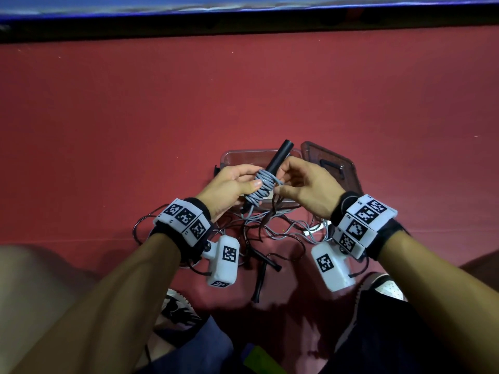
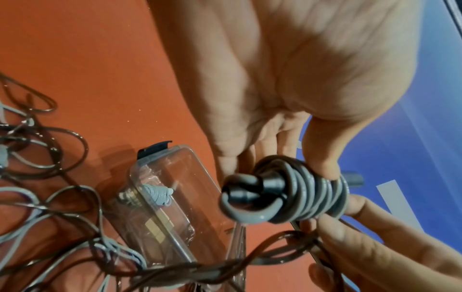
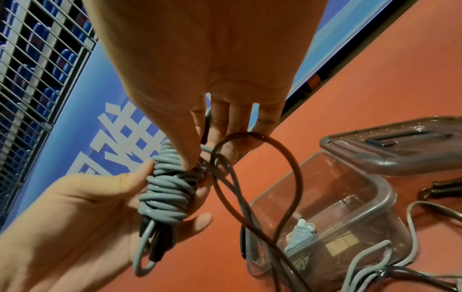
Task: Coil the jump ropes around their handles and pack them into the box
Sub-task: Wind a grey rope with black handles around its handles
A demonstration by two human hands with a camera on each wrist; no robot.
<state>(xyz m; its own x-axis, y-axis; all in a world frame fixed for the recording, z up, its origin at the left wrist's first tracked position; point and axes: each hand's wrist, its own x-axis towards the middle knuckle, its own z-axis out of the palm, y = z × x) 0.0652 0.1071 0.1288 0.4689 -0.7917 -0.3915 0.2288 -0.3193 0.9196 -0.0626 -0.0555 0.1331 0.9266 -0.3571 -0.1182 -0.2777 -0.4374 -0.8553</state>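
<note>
Sitting open, clear box (image 3: 385, 194) holds one coiled grey rope (image 3: 301, 231).

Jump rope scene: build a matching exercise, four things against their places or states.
Things:
1. grey rope
2. clear box
3. box lid
4. black handles

States:
A. lying on the red floor among loose rope
B. coiled round a handle held in the left hand
C. open, one wound rope inside
D. off, resting beside the box

Pairs: 1-B, 2-C, 3-D, 4-A

A red floor (image 1: 270, 90) runs to a blue banner wall (image 3: 120, 126) beside dark metal grating (image 3: 32, 59).
</note>
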